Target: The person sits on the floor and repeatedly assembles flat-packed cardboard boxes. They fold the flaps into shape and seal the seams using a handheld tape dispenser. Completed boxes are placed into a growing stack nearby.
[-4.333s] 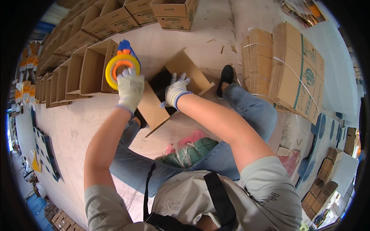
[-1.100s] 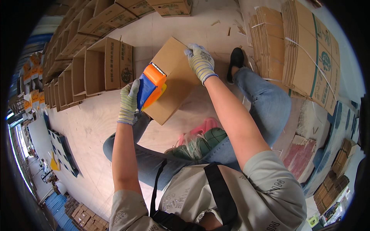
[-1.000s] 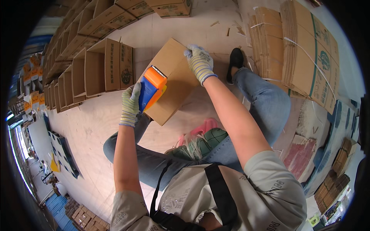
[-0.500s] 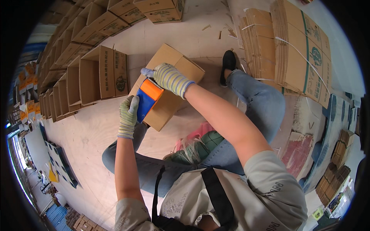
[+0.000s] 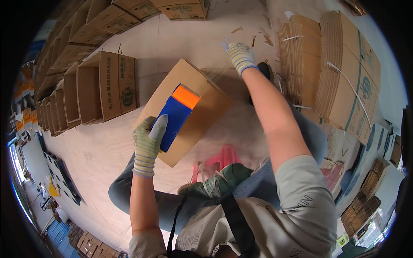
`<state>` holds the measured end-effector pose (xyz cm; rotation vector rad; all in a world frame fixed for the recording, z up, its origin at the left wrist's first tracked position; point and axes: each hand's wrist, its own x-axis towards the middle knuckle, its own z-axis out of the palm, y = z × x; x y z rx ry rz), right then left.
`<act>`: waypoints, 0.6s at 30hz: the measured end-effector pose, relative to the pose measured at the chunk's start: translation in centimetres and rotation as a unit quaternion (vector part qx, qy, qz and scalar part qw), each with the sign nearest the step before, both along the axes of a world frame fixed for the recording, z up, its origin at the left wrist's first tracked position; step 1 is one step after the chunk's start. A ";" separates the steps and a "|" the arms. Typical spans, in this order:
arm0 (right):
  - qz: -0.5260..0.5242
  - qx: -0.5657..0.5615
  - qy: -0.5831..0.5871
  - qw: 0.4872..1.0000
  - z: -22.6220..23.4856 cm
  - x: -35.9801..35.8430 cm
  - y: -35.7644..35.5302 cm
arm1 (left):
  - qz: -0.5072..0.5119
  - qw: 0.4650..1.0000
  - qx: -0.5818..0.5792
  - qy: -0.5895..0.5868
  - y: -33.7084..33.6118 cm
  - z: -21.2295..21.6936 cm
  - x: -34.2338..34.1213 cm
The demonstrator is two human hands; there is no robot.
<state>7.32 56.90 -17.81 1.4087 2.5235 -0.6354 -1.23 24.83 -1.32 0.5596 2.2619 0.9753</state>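
Your left hand (image 5: 148,135), left of centre, grips the blue-and-orange tape dispenser (image 5: 174,122), which sits mid-frame over a cardboard carton (image 5: 205,115). Your right hand (image 5: 240,57), upper right of centre, is beyond the carton's upper-right edge; whether its fingers pinch anything, you cannot tell. Pale floor (image 5: 193,38) stretches from the carton's top corner toward the upper frame, between open boxes (image 5: 118,88) at left and bundled flat cardboard (image 5: 352,69) at right.

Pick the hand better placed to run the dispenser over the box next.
Left, probably: the left hand holds the blue tape dispenser over the cardboard box, while the right hand is out beyond the box, away from the dispenser.
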 end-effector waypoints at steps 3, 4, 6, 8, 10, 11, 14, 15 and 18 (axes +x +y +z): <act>0.123 -0.011 -0.040 0.992 -4.3 -1.3 -4.0 | 0.001 1.000 -0.021 -0.002 -0.1 -0.6 -0.2; 0.204 0.057 -0.078 0.974 -7.3 -1.4 -6.2 | 0.001 1.000 -0.020 -0.002 -0.3 -0.9 -0.2; 0.117 -0.088 -0.033 0.989 -9.0 -0.8 -7.3 | 0.024 0.999 -0.026 -0.033 -0.8 -1.1 -0.2; 0.152 -0.166 -0.096 0.970 -9.0 0.6 -7.9 | 0.039 0.998 -0.018 -0.046 -0.7 -1.0 -0.1; 0.089 -0.165 -0.067 0.980 -8.4 1.5 -7.7 | -0.013 0.999 -0.001 0.030 -0.7 -0.8 -0.1; -0.036 -0.318 -0.011 0.947 -10.1 1.0 -6.6 | -0.015 0.999 -0.020 0.030 -0.2 -0.5 -0.2; -0.110 -0.446 0.084 0.884 -6.8 -2.1 -6.3 | 0.003 0.998 -0.057 0.009 -0.6 -0.6 0.0; -0.044 -0.335 0.124 0.933 -2.9 -3.2 -8.7 | 0.002 0.999 -0.051 0.004 -0.3 -0.4 -0.1; 0.003 -0.176 0.101 0.979 5.9 -3.8 -12.2 | -0.046 0.991 -0.127 0.002 0.2 1.4 -0.4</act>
